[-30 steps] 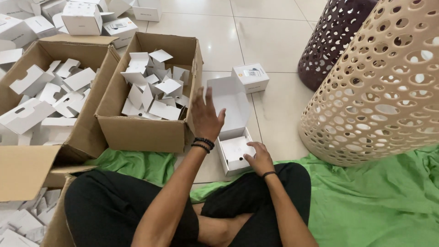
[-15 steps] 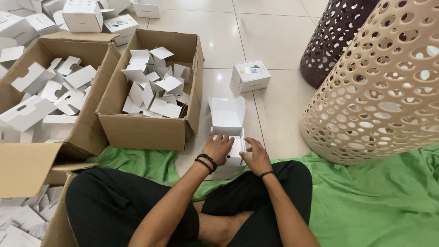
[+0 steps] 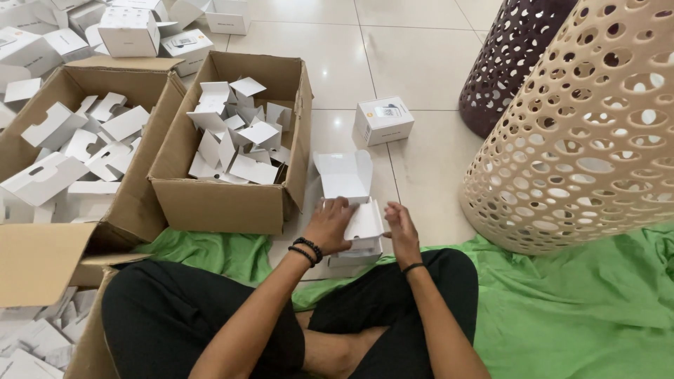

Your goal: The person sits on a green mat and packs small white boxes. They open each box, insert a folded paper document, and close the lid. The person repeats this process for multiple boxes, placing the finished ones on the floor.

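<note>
We press our left hand [image 3: 330,226] flat on the small white carton [image 3: 354,210], fingers spread, steadying it on the tile floor [image 3: 421,63]. Our right hand [image 3: 401,231] cups its far side, fingers loosely curled around the edge. Beyond our fingertips the stiff lid flap stands open; left sits a corrugated cardboard box [image 3: 217,203] of folded inserts.
</note>
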